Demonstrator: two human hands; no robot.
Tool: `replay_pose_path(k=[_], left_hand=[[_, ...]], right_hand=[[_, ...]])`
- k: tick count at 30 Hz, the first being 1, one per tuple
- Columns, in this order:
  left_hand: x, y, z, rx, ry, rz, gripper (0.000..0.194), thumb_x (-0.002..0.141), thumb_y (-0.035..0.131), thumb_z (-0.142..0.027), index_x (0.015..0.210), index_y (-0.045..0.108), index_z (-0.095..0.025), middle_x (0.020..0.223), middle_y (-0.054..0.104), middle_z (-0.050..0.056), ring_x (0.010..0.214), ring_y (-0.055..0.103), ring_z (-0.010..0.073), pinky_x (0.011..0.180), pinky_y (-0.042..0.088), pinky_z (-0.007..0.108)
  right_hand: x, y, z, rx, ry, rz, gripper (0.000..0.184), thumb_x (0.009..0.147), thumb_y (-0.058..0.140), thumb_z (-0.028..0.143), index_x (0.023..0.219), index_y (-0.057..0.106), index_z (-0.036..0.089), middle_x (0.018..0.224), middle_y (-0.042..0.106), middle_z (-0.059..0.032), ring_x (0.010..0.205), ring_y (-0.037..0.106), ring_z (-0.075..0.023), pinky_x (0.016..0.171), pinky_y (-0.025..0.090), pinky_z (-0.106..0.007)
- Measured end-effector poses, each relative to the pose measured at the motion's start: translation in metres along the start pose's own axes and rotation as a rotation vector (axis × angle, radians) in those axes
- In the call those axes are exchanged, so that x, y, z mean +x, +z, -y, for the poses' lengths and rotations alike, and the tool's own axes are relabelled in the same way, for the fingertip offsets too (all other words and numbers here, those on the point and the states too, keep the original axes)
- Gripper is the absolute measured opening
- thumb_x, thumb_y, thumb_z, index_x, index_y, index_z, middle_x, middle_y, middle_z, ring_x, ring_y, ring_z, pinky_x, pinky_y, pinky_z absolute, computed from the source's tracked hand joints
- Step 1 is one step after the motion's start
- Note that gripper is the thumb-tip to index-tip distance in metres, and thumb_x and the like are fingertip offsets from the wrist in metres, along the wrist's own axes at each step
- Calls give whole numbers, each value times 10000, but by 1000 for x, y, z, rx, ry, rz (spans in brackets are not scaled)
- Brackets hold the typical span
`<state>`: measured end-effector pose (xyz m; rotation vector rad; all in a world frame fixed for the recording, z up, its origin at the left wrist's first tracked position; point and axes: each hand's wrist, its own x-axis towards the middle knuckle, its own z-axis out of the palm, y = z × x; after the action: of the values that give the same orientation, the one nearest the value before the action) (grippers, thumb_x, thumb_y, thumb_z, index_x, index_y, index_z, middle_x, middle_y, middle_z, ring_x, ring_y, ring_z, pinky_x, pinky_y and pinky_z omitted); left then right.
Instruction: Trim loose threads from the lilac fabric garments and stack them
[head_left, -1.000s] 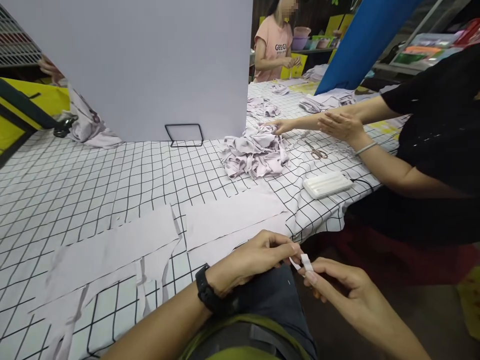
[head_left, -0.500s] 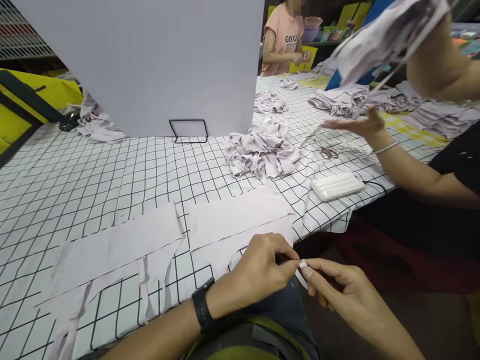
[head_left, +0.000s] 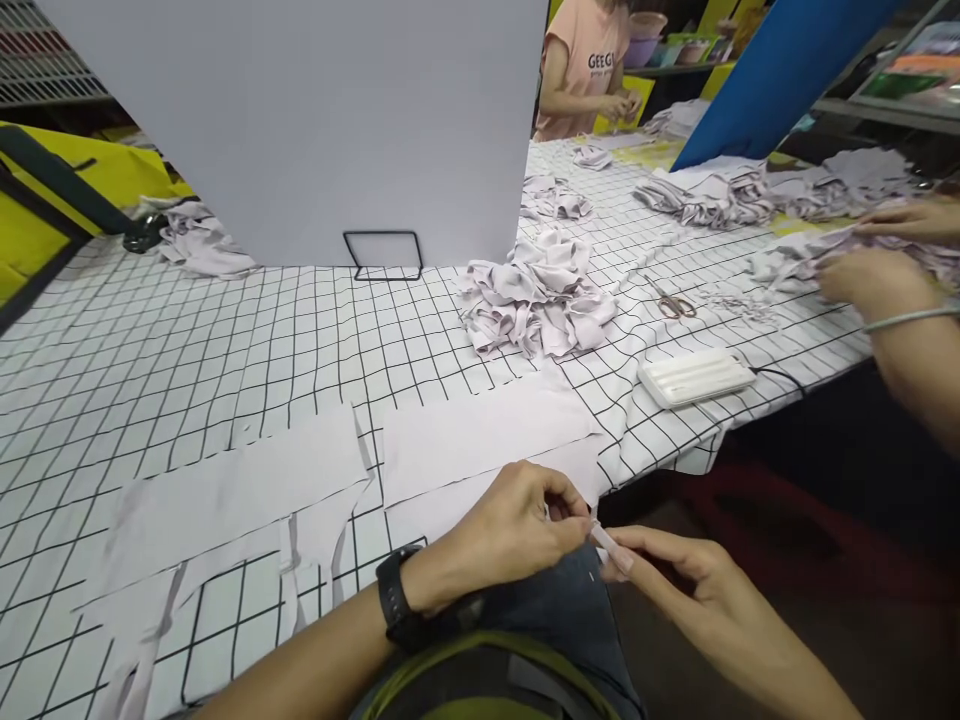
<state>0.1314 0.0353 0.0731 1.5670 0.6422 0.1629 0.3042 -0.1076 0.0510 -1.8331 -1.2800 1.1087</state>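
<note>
My left hand (head_left: 517, 522), with a black watch on its wrist, pinches one part of a narrow pale fabric strap (head_left: 603, 538) just off the table's front edge. A short stretch of the strap shows between the hands; its far end is hidden. My right hand (head_left: 694, 590) pinches the same strap between thumb and fingers. Under and behind my left hand lies a flat pale lilac garment piece (head_left: 487, 435). Left of it, a second garment piece (head_left: 240, 490) is spread flat, with straps hanging toward me.
A crumpled fabric pile (head_left: 536, 300), scissors (head_left: 675, 303) and a white corded device (head_left: 696, 378) sit on the checked tablecloth (head_left: 300, 350). A large grey-white panel (head_left: 300, 130) stands behind. A co-worker's hands (head_left: 877, 270) handle fabric at right; another person (head_left: 585, 75) works farther back.
Between my hands, a longer stretch of strap now shows, and they are slightly farther apart. The co-worker at right has lowered the raised fabric onto the table.
</note>
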Motion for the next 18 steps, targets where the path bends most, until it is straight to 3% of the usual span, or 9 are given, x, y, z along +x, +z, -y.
replay_pose_path(k=[4,9,12,18], left_hand=[[0,-2,-4,49,-52,30,90,800,630,-176,736,685,-146,653,608,-11,593,511,100,530,365,203],[1,-6,-5,29,-102,54,81,788,642,-187,742,692,-145,654,603,-11,589,512,99,519,364,198],[3,-12,-5,11,-131,55,76,783,660,-198,748,696,-141,623,576,-22,594,505,99,528,368,202],[6,-22,-4,20,-175,130,110,824,660,-248,800,699,-148,689,605,-13,598,502,95,515,363,204]], right_hand=[[3,2,-1,42,53,24,396,913,631,483,1197,752,235,740,670,-21,696,642,-194,659,554,-284],[11,14,14,138,97,-51,329,900,637,516,824,738,212,639,625,-2,622,603,-167,609,498,-264],[16,20,22,187,113,-89,309,875,660,503,792,726,213,612,599,9,582,576,-158,574,477,-264],[25,19,18,214,122,6,302,871,674,471,744,714,200,587,558,19,539,523,-132,528,443,-240]])
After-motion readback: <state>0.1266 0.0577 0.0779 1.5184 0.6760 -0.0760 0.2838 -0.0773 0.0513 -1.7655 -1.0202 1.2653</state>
